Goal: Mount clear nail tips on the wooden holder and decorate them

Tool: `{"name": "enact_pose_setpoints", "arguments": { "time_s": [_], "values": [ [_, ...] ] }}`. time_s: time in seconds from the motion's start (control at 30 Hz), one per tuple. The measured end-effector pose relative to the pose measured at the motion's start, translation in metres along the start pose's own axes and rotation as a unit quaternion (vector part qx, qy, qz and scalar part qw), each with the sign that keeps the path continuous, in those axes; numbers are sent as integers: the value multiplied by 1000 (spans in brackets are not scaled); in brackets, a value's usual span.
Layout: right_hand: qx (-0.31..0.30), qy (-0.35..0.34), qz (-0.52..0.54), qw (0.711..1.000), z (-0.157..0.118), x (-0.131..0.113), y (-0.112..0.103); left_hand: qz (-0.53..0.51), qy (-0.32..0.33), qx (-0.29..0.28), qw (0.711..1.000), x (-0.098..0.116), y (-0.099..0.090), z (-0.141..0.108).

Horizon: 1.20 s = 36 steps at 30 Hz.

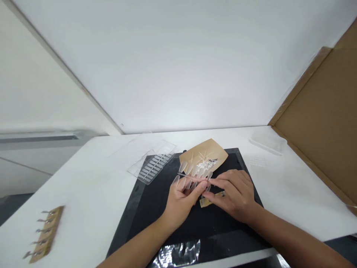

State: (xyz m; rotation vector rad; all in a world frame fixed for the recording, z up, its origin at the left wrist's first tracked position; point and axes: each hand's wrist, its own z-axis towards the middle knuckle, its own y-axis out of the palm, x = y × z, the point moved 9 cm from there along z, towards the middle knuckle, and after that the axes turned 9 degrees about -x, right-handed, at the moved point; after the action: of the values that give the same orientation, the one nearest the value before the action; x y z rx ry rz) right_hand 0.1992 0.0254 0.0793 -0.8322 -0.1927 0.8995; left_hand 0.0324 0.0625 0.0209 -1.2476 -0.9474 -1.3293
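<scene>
White surface (97,178); black mat (150,208) beneath both hands. Tan card (217,150) just beyond the left hand (180,204), which is closed on a strip of clear tips (192,176). Right hand (235,191) pinched narrow at the strip's near end. Small tan piece (205,203) below right fingers. Judgement: brace close to pinch, spine unbent, pressure light.

Nail tips (194,171) clear; mat (150,212) black; sheet (192,153) tan; table (83,197) white.

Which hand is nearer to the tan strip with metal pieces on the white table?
Left. The left hand is to the right of the tan strip; the right hand is further right, beyond the left hand.
</scene>
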Motion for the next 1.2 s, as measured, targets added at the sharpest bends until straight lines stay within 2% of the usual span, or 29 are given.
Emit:
{"name": "enact_pose_setpoints", "arguments": {
  "time_s": [0.33,0.57,0.7,0.87,1.03,1.13,1.2],
  "values": [
    [-2,2,57,998,-1,2,1,16,6,-3,1000,1,-1,0],
    [-15,19,154,988,7,6,-7,38,26,-14,999,4,1,-1],
    [-29,67,236,969,5,17,-1,34,47,-13,998,9,2,-3],
    [-38,159,348,923,-2,34,12,30,51,-22,998,10,3,-3],
    [-51,191,409,891,-4,40,18,42,51,-35,997,12,4,-2],
    [-59,190,411,890,-3,40,18,40,53,-34,997,13,5,-2],
    [-45,168,380,908,0,37,13,35,53,-32,997,13,4,-2]
  ]
}}
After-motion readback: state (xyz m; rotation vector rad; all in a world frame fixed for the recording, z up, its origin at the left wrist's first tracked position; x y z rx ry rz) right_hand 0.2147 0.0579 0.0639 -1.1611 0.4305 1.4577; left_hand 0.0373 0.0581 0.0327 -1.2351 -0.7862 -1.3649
